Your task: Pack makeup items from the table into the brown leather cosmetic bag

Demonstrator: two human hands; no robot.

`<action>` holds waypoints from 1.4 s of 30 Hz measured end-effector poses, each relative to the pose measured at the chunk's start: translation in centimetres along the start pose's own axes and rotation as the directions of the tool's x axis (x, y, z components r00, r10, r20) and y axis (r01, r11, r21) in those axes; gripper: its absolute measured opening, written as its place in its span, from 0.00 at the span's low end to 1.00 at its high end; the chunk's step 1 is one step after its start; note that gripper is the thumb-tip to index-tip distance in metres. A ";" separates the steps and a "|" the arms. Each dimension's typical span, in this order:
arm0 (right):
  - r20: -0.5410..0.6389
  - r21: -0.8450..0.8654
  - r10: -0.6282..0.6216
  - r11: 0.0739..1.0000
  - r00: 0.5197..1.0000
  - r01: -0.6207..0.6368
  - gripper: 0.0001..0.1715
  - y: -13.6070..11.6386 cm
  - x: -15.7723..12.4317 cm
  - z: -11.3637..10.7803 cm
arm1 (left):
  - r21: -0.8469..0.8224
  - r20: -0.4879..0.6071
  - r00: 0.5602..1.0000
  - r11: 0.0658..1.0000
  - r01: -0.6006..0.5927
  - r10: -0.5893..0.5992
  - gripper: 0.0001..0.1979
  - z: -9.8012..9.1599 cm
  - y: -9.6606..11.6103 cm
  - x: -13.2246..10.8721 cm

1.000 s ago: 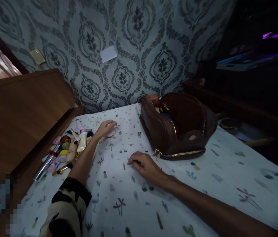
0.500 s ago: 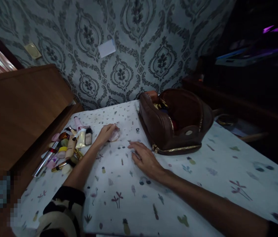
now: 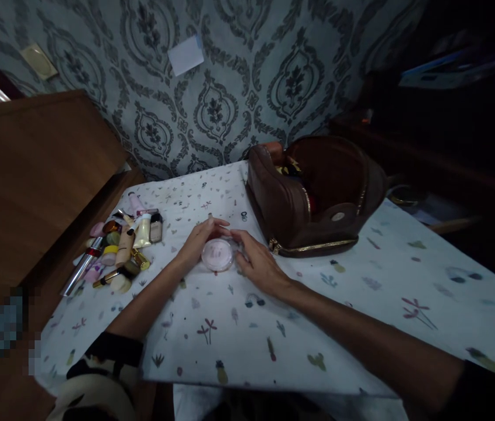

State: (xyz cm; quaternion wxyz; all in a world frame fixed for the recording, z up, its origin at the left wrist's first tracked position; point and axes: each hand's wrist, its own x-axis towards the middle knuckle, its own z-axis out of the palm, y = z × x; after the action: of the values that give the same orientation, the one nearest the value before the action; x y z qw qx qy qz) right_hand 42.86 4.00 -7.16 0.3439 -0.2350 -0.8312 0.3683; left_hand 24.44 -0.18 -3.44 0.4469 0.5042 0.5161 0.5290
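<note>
A round, pale pink compact [image 3: 217, 255] with a clear-looking lid lies on the patterned tablecloth between my hands. My left hand [image 3: 199, 241] curves along its left and far side, fingers stretched out past its back edge; it seems to touch the rim. From the right, my right hand [image 3: 261, 266] comes up beside the compact, thumb apart from the fingers and close to its right edge. The fingertips of both hands nearly meet behind it. An unzipped brown cosmetic bag [image 3: 274, 204] stands beyond my right hand, a few items showing inside.
Several cosmetics lie heaped at the left, among them a silver tube [image 3: 81, 270], a cream-coloured tube [image 3: 143, 231] and a small dark-capped bottle [image 3: 155, 228]. A wooden panel [image 3: 41, 187] rises along the left edge. Patterned wallpaper [image 3: 216, 111] closes off the back.
My left hand has brought the compact right and nearer to me, and its top now shows. My right hand has come alongside it. The camera view has tilted down a little.
</note>
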 end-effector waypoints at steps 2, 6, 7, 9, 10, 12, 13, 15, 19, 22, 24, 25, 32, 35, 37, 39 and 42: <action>-0.009 0.010 -0.002 1.000 1.000 0.002 0.29 0.1 -0.1 0.1 | 0.026 -0.149 0.987 0.998 -0.055 0.058 0.27 0.8 -0.1 -0.8; 0.020 0.025 -0.027 0.999 0.999 0.026 0.30 -0.3 -0.1 0.0 | 0.062 -0.259 0.954 0.988 -0.139 0.151 0.25 1.8 -0.5 -1.7; 0.026 0.029 -0.021 0.999 0.999 0.020 0.28 -0.5 -0.1 -0.2 | 0.067 -0.264 0.951 0.987 -0.147 0.160 0.25 1.9 -0.6 -1.7; 0.017 0.038 0.038 0.999 0.999 -0.039 0.24 -1.0 0.1 -0.6 | 0.039 -0.276 0.951 0.991 -0.131 0.137 0.26 1.9 -0.7 -1.3; 0.000 0.048 0.087 0.995 0.996 -0.087 0.22 -1.1 0.1 -0.8 | -0.001 -0.286 0.952 0.994 -0.112 0.107 0.26 1.9 -0.7 -1.0; -0.036 0.079 0.175 0.982 0.984 -0.172 0.18 -1.3 0.3 -1.1 | -0.105 -0.304 0.952 0.992 -0.070 0.035 0.27 1.7 -0.8 -0.5; -0.048 0.092 0.197 0.977 0.979 -0.192 0.17 -1.4 0.4 -1.1 | -0.147 -0.313 0.950 0.987 -0.061 0.012 0.27 1.6 -0.8 -0.3; -0.076 0.094 0.191 0.978 0.979 -0.184 0.16 -1.3 0.4 -1.1 | -0.191 -0.329 0.944 0.980 -0.058 -0.008 0.26 1.7 -0.8 -0.4; -0.016 0.083 0.104 0.991 0.994 -0.103 0.20 -1.3 0.1 -0.6 | -0.166 -0.338 0.941 0.984 -0.067 0.007 0.25 2.4 -1.0 -1.7; 0.141 0.044 -0.025 0.999 0.990 0.019 0.26 -1.7 -0.2 -0.4 | -0.129 -0.346 0.937 0.988 -0.087 0.037 0.25 3.2 -1.3 -2.3; 0.228 -0.048 -0.089 0.994 0.970 0.102 0.32 -2.0 -0.4 -0.3 | -0.138 -0.380 0.924 0.986 -0.092 0.033 0.25 3.7 -1.4 -2.3; 0.255 -0.103 -0.093 0.987 0.962 0.123 0.36 -2.2 -0.4 -0.3 | -0.160 -0.401 0.916 0.983 -0.087 0.016 0.25 3.9 -1.4 -2.2; 0.311 -0.276 -0.024 0.954 0.950 0.114 0.42 -2.9 -1.1 -0.8 | -0.319 -0.397 0.915 0.946 -0.064 -0.073 0.27 5.3 -1.0 -2.5; 0.301 -0.251 -0.015 0.964 0.954 0.094 0.41 -2.9 -1.5 -1.2 | -0.401 -0.369 0.918 0.916 -0.016 -0.146 0.30 5.8 -0.5 -2.9; 0.273 -0.182 -0.003 0.982 0.962 0.054 0.36 -2.9 -1.8 -1.5 | -0.423 -0.346 0.921 0.906 0.018 -0.179 0.30 6.2 -0.1 -3.0; 0.205 -0.078 0.014 0.997 0.979 0.002 0.30 -3.1 -2.0 -1.8 | -0.413 -0.331 0.926 0.910 0.032 -0.183 0.31 6.6 0.3 -3.2; 0.122 0.146 0.080 0.984 0.989 -0.098 0.22 -3.4 -2.0 -2.2 | -0.382 -0.303 0.937 0.923 0.046 -0.172 0.31 7.4 0.9 -3.5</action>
State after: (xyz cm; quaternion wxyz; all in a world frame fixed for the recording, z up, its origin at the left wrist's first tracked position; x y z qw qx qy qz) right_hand 45.34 1.64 -4.26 0.2953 -0.2232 -0.8079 0.4585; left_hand 32.15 -2.98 -3.12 0.4699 0.2852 0.5027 0.6673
